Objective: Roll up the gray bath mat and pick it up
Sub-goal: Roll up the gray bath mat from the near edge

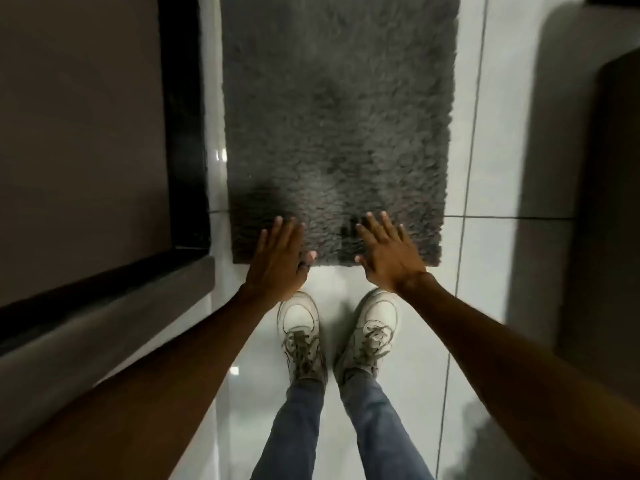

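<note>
The gray shaggy bath mat [339,126] lies flat on the white tiled floor, stretching away from me. My left hand [278,259] hovers over the mat's near left corner, fingers spread, palm down, a dark ring on the thumb. Over the near edge a little right of centre is my right hand [388,252], also spread and palm down. Neither hand holds anything. Whether the palms touch the pile I cannot tell.
My two white sneakers [301,327] stand on the glossy white tiles [485,271] just before the mat's near edge. A dark-framed ledge [183,133] runs along the left. A dark rounded object [609,202] stands at the right.
</note>
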Demonstrator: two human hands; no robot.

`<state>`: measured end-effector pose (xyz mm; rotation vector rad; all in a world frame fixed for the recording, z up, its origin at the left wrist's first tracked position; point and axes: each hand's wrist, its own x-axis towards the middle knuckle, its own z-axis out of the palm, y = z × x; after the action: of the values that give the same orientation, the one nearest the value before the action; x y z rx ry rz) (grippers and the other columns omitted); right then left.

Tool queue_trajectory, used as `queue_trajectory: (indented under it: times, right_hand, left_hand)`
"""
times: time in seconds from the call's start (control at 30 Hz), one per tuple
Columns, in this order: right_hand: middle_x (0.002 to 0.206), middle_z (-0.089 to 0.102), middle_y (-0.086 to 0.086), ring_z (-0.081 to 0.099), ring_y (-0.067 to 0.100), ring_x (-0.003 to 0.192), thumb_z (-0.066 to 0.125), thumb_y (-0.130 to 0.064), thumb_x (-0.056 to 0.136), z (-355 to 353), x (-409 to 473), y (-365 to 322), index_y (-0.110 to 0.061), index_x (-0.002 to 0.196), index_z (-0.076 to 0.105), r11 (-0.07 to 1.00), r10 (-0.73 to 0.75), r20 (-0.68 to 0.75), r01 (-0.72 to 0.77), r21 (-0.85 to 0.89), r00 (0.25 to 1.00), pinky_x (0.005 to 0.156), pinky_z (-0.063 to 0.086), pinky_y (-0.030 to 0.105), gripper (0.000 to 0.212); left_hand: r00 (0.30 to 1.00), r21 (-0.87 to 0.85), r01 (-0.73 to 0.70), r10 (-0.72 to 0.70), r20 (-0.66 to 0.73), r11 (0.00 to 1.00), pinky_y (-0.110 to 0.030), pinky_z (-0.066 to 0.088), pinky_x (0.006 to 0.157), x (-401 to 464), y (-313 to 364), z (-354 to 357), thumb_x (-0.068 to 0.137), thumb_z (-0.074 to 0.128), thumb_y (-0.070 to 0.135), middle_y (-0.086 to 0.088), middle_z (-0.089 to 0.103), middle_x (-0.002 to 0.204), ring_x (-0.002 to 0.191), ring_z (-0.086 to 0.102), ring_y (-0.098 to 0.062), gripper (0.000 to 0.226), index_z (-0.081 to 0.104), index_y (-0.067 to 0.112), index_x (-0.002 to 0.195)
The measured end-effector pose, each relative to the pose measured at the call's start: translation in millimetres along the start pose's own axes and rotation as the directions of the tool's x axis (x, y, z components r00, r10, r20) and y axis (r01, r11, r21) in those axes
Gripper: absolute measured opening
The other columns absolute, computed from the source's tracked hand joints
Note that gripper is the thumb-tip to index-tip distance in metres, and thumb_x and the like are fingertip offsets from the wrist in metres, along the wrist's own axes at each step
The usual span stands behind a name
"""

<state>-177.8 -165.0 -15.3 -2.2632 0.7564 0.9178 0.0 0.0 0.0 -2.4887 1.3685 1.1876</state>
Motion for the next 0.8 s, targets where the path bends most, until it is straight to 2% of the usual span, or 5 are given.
queue_trajectory:
  times: [0.23,0.47,0.57,0.7,0.8]
  right_hand:
    - [0.173,-0.008,0.018,0.001,0.061,0.152,0.050,-0.054,0.098,111,61,14,-0.009,0.165,0.001,0.897,-0.106,0.033,0.110,-0.427,0.994,0.110,0.018,0.084,0.095]
    - [0.172,0.002,0.024,0.014,0.067,0.147,-0.011,-0.031,0.094,102,62,11,-0.003,0.164,0.007,0.864,-0.139,0.057,0.149,-0.481,0.989,0.107,0.027,0.084,0.077]
    - [0.170,0.018,0.023,0.028,0.060,0.147,0.010,-0.021,0.103,85,52,7,-0.005,0.163,0.017,0.915,-0.126,0.068,0.142,-0.377,0.990,0.112,0.033,0.073,0.062]
    - [0.133,0.065,0.015,0.070,0.042,0.101,0.047,-0.009,0.091,55,44,21,-0.010,0.137,0.051,0.952,-0.176,-0.048,0.158,-0.261,0.983,0.068,0.046,0.040,0.047]
    - [0.122,0.066,0.018,0.066,0.041,0.104,0.047,-0.013,0.089,55,42,35,-0.007,0.130,0.055,0.949,-0.200,-0.173,0.147,-0.280,0.964,0.079,0.047,0.045,0.042]
  left_hand:
    - [0.991,0.408,-0.131,0.125,0.042,0.903,-0.072,0.020,0.121,56,-31,133,0.097,0.056,0.057,-0.019,0.002,0.172,0.157,0.007,-0.047,0.093,0.006,0.018,0.165]
    - [0.993,0.585,-0.071,0.113,-0.035,0.808,-0.070,0.037,0.114,53,-19,140,0.102,0.048,0.038,-0.026,0.020,0.168,0.150,0.027,-0.053,0.071,0.019,0.013,0.162]
    - [0.993,0.476,-0.091,0.114,-0.020,0.875,-0.061,0.048,0.108,47,-12,115,0.093,0.063,0.021,-0.022,0.043,0.157,0.139,0.047,-0.047,0.067,0.037,0.014,0.155]
    - [0.978,0.448,-0.175,0.205,-0.020,0.877,-0.043,0.055,0.081,51,-4,91,0.078,0.073,0.008,-0.013,0.065,0.114,0.097,0.065,-0.035,0.055,0.060,0.019,0.131]
    - [0.984,0.378,-0.126,0.163,-0.068,0.917,-0.045,0.049,0.083,66,-3,88,0.087,0.063,0.006,-0.015,0.063,0.113,0.100,0.062,-0.037,0.045,0.061,0.020,0.130]
